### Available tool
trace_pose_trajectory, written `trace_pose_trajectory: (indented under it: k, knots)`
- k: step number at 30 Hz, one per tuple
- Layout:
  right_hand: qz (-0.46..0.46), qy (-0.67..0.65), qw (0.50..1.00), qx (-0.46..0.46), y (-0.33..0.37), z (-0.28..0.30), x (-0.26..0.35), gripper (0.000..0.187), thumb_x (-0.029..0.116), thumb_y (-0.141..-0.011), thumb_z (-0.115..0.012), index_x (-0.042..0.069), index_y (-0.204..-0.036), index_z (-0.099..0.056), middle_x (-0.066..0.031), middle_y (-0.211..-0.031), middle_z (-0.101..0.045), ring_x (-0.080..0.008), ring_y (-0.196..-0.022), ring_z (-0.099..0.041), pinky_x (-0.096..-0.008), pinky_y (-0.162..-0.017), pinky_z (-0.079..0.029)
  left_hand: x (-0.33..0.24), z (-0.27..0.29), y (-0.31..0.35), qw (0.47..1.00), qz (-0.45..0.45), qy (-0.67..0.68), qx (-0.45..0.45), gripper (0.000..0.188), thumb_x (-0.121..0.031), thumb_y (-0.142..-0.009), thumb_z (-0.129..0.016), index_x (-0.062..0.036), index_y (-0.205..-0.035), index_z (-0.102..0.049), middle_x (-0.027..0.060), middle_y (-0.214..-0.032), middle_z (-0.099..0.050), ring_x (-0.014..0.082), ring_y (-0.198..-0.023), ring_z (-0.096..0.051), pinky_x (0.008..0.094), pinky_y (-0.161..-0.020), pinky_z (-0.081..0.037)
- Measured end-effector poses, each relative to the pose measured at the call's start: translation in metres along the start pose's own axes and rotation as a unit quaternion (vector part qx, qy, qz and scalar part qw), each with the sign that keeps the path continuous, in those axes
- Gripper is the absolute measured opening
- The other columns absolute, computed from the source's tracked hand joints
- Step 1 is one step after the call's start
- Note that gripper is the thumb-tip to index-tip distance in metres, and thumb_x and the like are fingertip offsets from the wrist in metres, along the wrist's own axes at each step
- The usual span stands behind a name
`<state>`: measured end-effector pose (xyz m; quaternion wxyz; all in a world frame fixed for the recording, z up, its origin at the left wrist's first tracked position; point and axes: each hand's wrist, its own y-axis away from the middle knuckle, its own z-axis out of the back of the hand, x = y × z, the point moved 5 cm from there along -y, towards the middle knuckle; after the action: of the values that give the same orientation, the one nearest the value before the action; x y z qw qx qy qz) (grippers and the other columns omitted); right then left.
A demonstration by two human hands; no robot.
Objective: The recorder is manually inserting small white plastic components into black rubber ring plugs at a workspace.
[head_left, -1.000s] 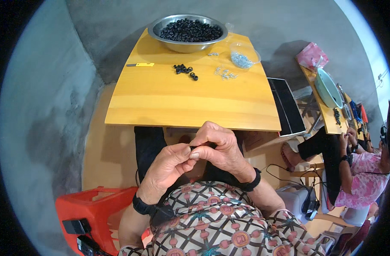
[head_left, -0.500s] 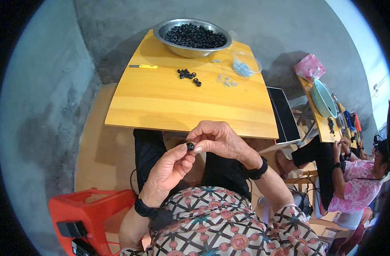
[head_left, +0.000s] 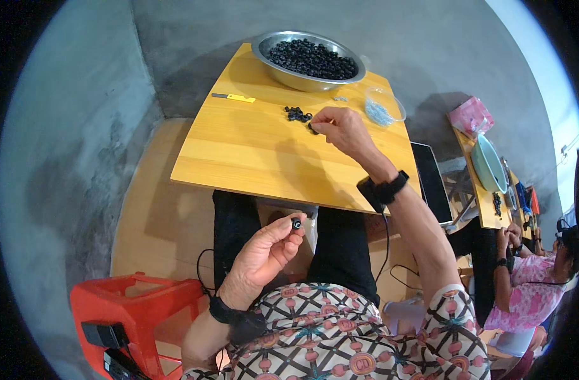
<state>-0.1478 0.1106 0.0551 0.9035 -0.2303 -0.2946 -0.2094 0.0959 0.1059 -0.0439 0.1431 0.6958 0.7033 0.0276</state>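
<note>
My left hand (head_left: 262,254), over my lap in front of the table, pinches a small black ring-like part (head_left: 296,223) between thumb and fingertips. Something pale shows in the part's opening. Out over the table, my right hand (head_left: 348,134) has its fingertips closed on another black part (head_left: 313,128), at the near right side of a small pile of black parts (head_left: 296,114). Behind the pile stands a wide steel bowl (head_left: 283,77) full of the same black parts. To the right is a clear plastic tub (head_left: 396,102) with small pale-blue or silvery pieces (head_left: 378,114).
A yellow-handled utility knife (head_left: 241,98) lies on the wooden table (head_left: 239,152) at the left. A red plastic stool (head_left: 137,294) stands at my left. At right, a person in pink (head_left: 524,285) sits by another table with a green basin (head_left: 487,163). A cable (head_left: 387,244) hangs from my right wrist.
My right hand has left my left hand and reached forward to the black parts on the table. My left hand still holds its black part. The view has shifted slightly.
</note>
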Motion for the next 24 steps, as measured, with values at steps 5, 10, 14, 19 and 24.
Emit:
trace_pose_trajectory:
  k: [5, 10, 14, 19, 24]
  knots:
    - [0.082, 0.102, 0.991, -0.030, -0.037, -0.031, -0.011, 0.013, 0.012, -0.074, -0.063, 0.006, -0.085, -0.068, -0.0170, -0.078, -0.065, -0.0332, -0.069, -0.062, -0.0388, -0.064, -0.050, -0.008, 0.006, 0.011, 0.999, -0.027, -0.023, -0.033, 0.032, -0.010, -0.088, -0.059, 0.0009, -0.118, -0.052, 0.0090, -0.091, -0.057, 0.0115, -0.074, -0.054, 0.0185, -0.062, -0.048]
    - [0.147, 0.220, 0.964, -0.015, -0.051, -0.060, -0.014, 0.006, 0.010, -0.073, -0.061, 0.008, -0.077, -0.065, -0.0152, -0.080, -0.061, -0.0345, -0.075, -0.061, -0.0436, -0.065, -0.049, -0.012, 0.009, 0.024, 0.998, -0.047, -0.023, -0.034, 0.031, -0.010, -0.088, -0.060, 0.0002, -0.116, -0.053, 0.0089, -0.091, -0.058, 0.0109, -0.073, -0.054, 0.0181, -0.062, -0.047]
    - [0.139, 0.253, 0.957, 0.008, -0.055, -0.070, -0.023, 0.004, 0.009, -0.073, -0.060, 0.007, -0.075, -0.063, -0.0149, -0.082, -0.062, -0.0346, -0.076, -0.061, -0.0432, -0.065, -0.049, -0.017, 0.008, 0.026, 0.998, -0.053, -0.029, -0.030, 0.030, -0.010, -0.088, -0.060, 0.0004, -0.115, -0.053, 0.0084, -0.091, -0.057, 0.0105, -0.074, -0.054, 0.0177, -0.062, -0.046]
    - [0.145, 0.254, 0.956, 0.027, -0.040, -0.069, -0.018, 0.010, 0.014, -0.077, -0.059, 0.004, -0.077, -0.058, -0.0159, -0.083, -0.062, -0.0352, -0.076, -0.061, -0.0435, -0.065, -0.049, -0.029, 0.004, 0.025, 0.996, -0.073, -0.040, 0.028, 0.030, -0.016, -0.091, -0.059, -0.0004, -0.116, -0.056, 0.0064, -0.090, -0.061, 0.0077, -0.075, -0.058, 0.0175, -0.066, -0.051]
    - [-0.014, 0.011, 0.995, 0.099, 0.016, -0.043, 0.031, 0.013, 0.013, -0.081, -0.059, 0.001, -0.082, -0.058, -0.0123, -0.073, -0.062, -0.0216, -0.061, -0.064, -0.0334, -0.056, -0.050, -0.038, 0.007, 0.026, 0.992, -0.110, -0.055, 0.032, 0.031, -0.017, -0.090, -0.060, -0.0001, -0.116, -0.056, 0.0067, -0.090, -0.061, 0.0079, -0.074, -0.058, 0.0172, -0.066, -0.051]
